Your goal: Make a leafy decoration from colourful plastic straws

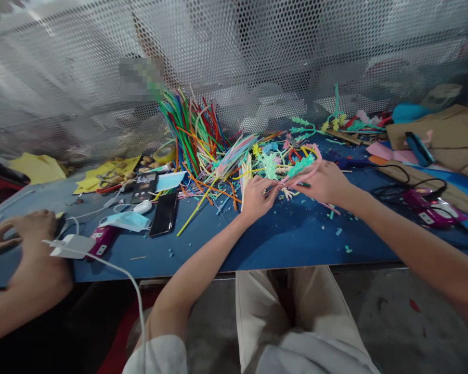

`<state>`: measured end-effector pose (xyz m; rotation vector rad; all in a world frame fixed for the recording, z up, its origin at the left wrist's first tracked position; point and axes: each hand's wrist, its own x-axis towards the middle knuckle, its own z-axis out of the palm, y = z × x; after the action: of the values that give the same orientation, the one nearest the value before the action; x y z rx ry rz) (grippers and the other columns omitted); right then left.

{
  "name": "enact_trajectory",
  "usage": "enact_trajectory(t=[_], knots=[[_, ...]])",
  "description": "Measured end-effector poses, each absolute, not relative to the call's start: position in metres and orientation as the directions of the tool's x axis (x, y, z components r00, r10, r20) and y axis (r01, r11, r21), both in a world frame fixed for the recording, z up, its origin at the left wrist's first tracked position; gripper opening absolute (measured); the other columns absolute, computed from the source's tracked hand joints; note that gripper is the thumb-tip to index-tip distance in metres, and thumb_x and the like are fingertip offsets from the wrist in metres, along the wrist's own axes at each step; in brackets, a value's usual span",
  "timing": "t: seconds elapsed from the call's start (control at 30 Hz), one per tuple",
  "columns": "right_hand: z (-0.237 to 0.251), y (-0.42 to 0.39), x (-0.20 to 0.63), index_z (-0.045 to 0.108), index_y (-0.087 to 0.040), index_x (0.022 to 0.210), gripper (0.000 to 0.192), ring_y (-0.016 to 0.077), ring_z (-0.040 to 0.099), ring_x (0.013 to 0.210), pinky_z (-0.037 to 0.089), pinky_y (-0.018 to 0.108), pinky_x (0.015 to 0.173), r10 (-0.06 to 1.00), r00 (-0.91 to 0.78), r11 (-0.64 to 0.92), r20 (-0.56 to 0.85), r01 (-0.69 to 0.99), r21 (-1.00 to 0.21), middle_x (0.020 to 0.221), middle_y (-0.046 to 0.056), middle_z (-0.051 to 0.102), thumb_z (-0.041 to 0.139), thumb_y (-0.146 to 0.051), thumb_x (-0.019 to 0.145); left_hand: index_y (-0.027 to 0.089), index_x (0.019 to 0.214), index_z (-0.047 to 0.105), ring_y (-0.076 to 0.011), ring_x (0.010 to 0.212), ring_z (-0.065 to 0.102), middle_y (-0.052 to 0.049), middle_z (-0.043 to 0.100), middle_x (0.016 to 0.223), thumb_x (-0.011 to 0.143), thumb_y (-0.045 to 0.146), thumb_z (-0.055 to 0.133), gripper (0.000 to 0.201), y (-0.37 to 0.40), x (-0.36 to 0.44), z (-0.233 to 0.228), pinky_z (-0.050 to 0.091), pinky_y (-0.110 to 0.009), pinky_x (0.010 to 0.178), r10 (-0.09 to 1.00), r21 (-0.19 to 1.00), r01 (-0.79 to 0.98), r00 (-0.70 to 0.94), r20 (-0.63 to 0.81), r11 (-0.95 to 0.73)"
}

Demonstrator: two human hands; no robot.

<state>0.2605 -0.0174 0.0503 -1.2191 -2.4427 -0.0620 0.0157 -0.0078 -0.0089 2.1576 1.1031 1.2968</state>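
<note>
1. While both hands meet over the blue bench, the left hand has its grip pinched on thin, pale stems, and the right hand has its grip closed on a pink foam strip that loops up and over its knuckles. The piece sits between the two hands, just above the bench top, at the near edge of the heap of coloured foam strips.
2. Risk one, as I judge it: that pink strip looks soft and thin, so a hard tug between the two grips could stretch or snap it.
3. Risk two: green leafy foam pieces lie touching the hands, and a sweep of the wrist could snag them and drag the pile along.
4. Risk three: loose offcuts dot the bench near its front edge; a small part slipping from the pinch could vanish among them or drop to the floor.
5. Risk four: black cables and a purple tool sit just beside the right forearm, where an elbow swing could hook a loop.
6. Off to the left, another person's hand rests by a white charger, and a phone lies nearby, well apart from the work.
</note>
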Motion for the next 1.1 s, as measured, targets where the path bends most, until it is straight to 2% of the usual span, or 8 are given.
enact_trajectory(t=[0.13, 0.33, 0.43, 0.53, 0.67, 0.77, 0.93, 1.1], knots=[[0.052, -0.025, 0.254, 0.087, -0.029, 0.116, 0.037, 0.0345, 0.074, 0.114, 0.047, 0.053, 0.106, 0.688, -0.594, 0.656, 0.418, 0.754, -0.008, 0.117, 0.005, 0.086, 0.052, -0.041, 0.111, 0.027, 0.1, 0.089, -0.0281, 0.087, 0.063, -0.008, 0.08, 0.087, 0.1, 0.049, 0.073, 0.027, -0.01, 0.016, -0.007, 0.045, -0.042, 0.089, 0.776, 0.634, 0.461, 0.244, 0.582, -0.621], [0.049, -0.027, 0.24, 0.086, -0.029, 0.102, 0.041, 0.0331, 0.074, 0.11, 0.045, 0.055, 0.11, 0.701, -0.536, 0.62, 0.47, 0.784, -0.031, 0.105, 0.007, 0.086, 0.047, -0.039, 0.112, 0.018, 0.099, 0.089, -0.022, 0.078, 0.062, -0.008, 0.078, 0.081, 0.103, 0.045, 0.071, 0.032, -0.012, 0.018, -0.004, 0.043, -0.037, 0.081, 0.787, 0.627, 0.506, 0.194, 0.586, -0.592], [0.047, -0.027, 0.235, 0.084, -0.03, 0.102, 0.042, 0.0322, 0.071, 0.112, 0.044, 0.056, 0.111, 0.679, -0.527, 0.62, 0.512, 0.784, -0.016, 0.107, 0.006, 0.086, 0.044, -0.037, 0.113, 0.02, 0.095, 0.088, -0.0207, 0.077, 0.064, -0.007, 0.079, 0.081, 0.103, 0.048, 0.07, 0.035, -0.013, 0.019, -0.005, 0.045, -0.036, 0.079, 0.814, 0.688, 0.462, 0.153, 0.56, -0.56], [0.043, -0.028, 0.232, 0.083, -0.033, 0.108, 0.035, 0.0307, 0.068, 0.118, 0.042, 0.055, 0.115, 0.649, -0.497, 0.609, 0.576, 0.793, -0.002, 0.113, 0.002, 0.085, 0.048, -0.031, 0.112, 0.021, 0.089, 0.087, -0.019, 0.069, 0.065, -0.003, 0.076, 0.073, 0.102, 0.055, 0.069, 0.04, -0.013, 0.019, -0.007, 0.05, -0.035, 0.076, 0.875, 0.805, 0.35, 0.123, 0.468, -0.479], [0.03, -0.024, 0.237, 0.085, -0.038, 0.113, 0.028, 0.0325, 0.063, 0.131, 0.035, 0.058, 0.122, 0.589, -0.456, 0.622, 0.667, 0.783, -0.013, 0.132, -0.001, 0.081, 0.059, -0.028, 0.106, 0.023, 0.1, 0.09, -0.0164, 0.052, 0.058, 0.001, 0.066, 0.056, 0.098, 0.064, 0.07, 0.046, -0.012, 0.018, -0.008, 0.051, -0.033, 0.064, 0.926, 0.898, 0.241, 0.183, 0.331, -0.369], [0.015, -0.018, 0.244, 0.086, -0.04, 0.115, 0.025, 0.0357, 0.062, 0.129, 0.034, 0.061, 0.12, 0.594, -0.418, 0.607, 0.687, 0.794, -0.041, 0.131, 0.002, 0.08, 0.066, -0.032, 0.103, 0.02, 0.103, 0.09, -0.0156, 0.051, 0.055, 0.0, 0.064, 0.053, 0.094, 0.067, 0.074, 0.051, -0.011, 0.018, -0.01, 0.049, -0.031, 0.058, 0.935, 0.916, 0.218, 0.185, 0.301, -0.338], [-0.003, -0.015, 0.247, 0.085, -0.044, 0.116, 0.026, 0.0325, 0.062, 0.115, 0.035, 0.058, 0.113, 0.628, -0.337, 0.565, 0.702, 0.817, -0.114, 0.109, 0.004, 0.08, 0.064, -0.034, 0.104, 0.017, 0.101, 0.089, -0.0142, 0.052, 0.06, -0.003, 0.074, 0.067, 0.092, 0.067, 0.077, 0.052, -0.011, 0.021, -0.019, 0.054, -0.031, 0.062, 0.937, 0.942, 0.119, 0.203, 0.285, -0.313], [-0.004, -0.024, 0.242, 0.087, -0.042, 0.11, 0.026, 0.0305, 0.064, 0.106, 0.038, 0.053, 0.105, 0.603, -0.264, 0.528, 0.753, 0.839, -0.128, 0.097, 0.006, 0.078, 0.064, -0.032, 0.105, 0.015, 0.102, 0.087, -0.0227, 0.082, 0.078, -0.01, 0.084, 0.092, 0.087, 0.066, 0.084, 0.053, -0.013, 0.025, -0.019, 0.061, -0.035, 0.081, 0.944, 0.964, -0.001, 0.2, 0.261, -0.266]])
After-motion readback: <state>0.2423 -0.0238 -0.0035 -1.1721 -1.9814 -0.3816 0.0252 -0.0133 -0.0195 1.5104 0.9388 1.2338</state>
